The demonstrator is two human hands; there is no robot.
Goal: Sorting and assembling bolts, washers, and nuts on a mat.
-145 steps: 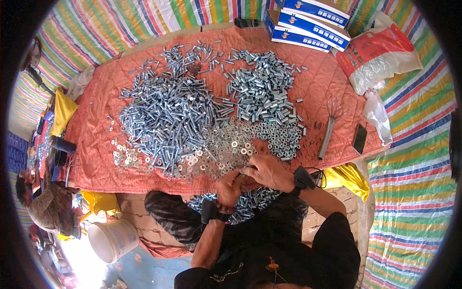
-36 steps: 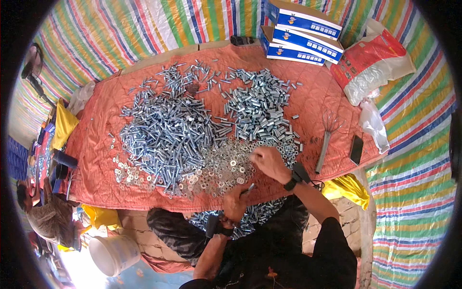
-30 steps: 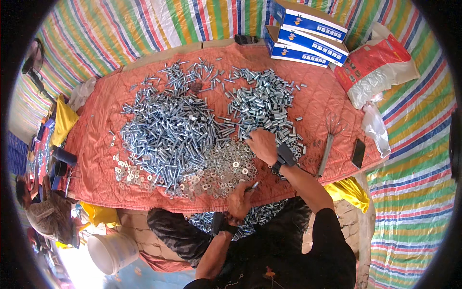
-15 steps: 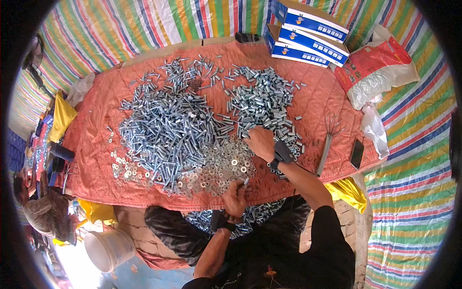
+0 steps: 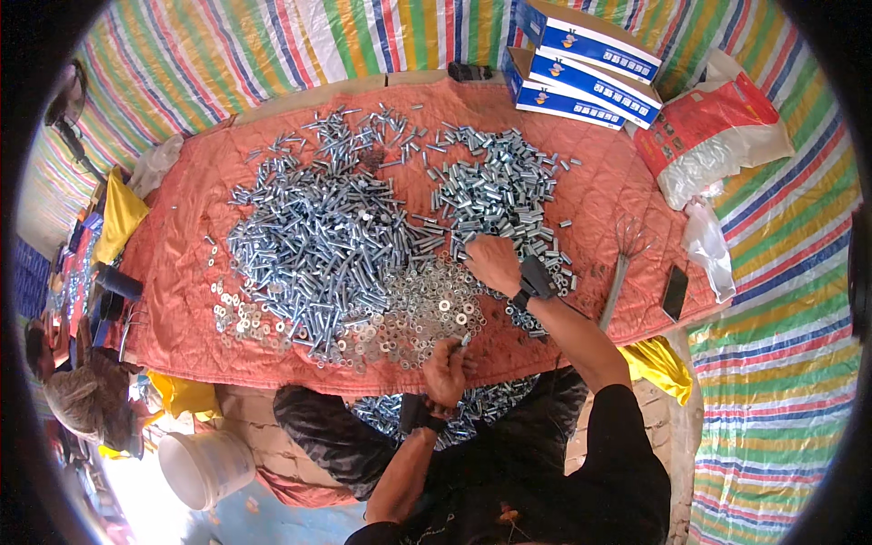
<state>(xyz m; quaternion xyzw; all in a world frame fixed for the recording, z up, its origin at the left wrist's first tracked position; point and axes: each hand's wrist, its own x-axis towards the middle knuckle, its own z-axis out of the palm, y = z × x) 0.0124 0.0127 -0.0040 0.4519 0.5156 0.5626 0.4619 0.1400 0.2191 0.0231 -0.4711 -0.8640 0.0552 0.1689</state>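
Observation:
My left hand (image 5: pixel 445 372), by the table's near edge, is closed round a small bolt (image 5: pixel 466 340); only its shiny end shows beyond the fingers. Farther forward, my right hand (image 5: pixel 493 263) reaches between the heap of metal sleeves (image 5: pixel 495 186) and the washers (image 5: pixel 427 295). Its fingers are curled together and point down; whatever is between them is hidden. A large heap of long bolts (image 5: pixel 313 241) lies to the left of the washers. Below the table edge, more metal fasteners (image 5: pixel 495 401) are piled between my legs.
A red quilted cloth (image 5: pixel 609 173) covers the table. To the right lie a wire whisk (image 5: pixel 620 263), a phone (image 5: pixel 674 292) and a red-and-white bag (image 5: pixel 718 136). Blue-and-white boxes (image 5: pixel 590 82) are stacked at the back. A white bucket (image 5: pixel 204 468) stands on the floor at left.
My right hand has shifted very slightly at the border of sleeves and washers. My left hand stays near the table edge with the bolt. The whole view has moved a little.

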